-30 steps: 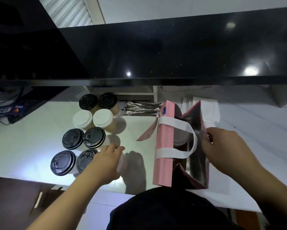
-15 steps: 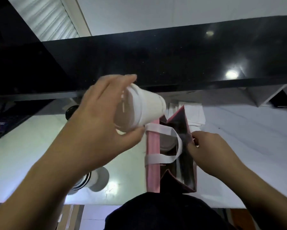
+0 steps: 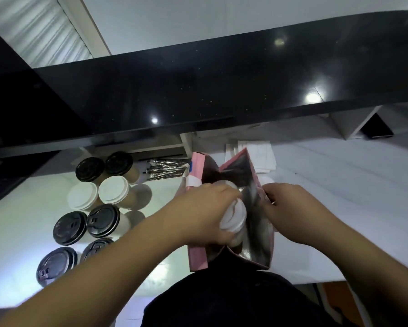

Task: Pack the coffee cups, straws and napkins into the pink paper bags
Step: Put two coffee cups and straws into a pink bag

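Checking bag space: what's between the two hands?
Head view: the white-lidded cup in the left hand, then the pink bag's dark inner wall, pinched by the right hand.

I see a white-lidded cup [image 3: 233, 218] tilted in my left hand's [image 3: 205, 215] fingers over the open pink bag [image 3: 198, 253]; my right-hand [image 3: 290, 213] fingers pinch its rim.
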The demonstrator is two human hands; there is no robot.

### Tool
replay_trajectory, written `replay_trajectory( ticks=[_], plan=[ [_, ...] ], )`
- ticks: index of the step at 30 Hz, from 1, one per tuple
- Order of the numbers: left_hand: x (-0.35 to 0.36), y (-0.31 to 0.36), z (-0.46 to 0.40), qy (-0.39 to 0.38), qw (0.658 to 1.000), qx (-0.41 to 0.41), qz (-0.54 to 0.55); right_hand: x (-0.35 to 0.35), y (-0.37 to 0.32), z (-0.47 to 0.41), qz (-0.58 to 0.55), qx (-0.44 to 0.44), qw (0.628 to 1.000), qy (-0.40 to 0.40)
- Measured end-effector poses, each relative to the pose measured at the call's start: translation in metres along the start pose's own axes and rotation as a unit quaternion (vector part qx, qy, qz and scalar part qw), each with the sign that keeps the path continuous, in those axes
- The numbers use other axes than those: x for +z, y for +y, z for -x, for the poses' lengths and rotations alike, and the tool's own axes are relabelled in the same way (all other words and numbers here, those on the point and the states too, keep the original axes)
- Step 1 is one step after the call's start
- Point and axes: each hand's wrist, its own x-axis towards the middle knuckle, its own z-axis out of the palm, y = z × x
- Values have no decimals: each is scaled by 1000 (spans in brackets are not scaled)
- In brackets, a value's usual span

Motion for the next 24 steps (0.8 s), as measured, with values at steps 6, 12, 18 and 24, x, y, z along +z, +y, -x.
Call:
replay_trajectory(
  ticks=[6,12,18,24],
  plan=[
    [24,-9,-12,-82,993,39,-73,-1,0,1,13,-8,1000,2],
    [47,-5,-24,-67,989,68,-110,2,-2,2,11,-8,1000,2],
    [69,-8,-29,-32,991,84,-103,2,-4,3,11,-11,1000,6],
    [84,-22,-25,-21,989,96,-108,2,-1,2,7,-8,1000,21]
  ],
)
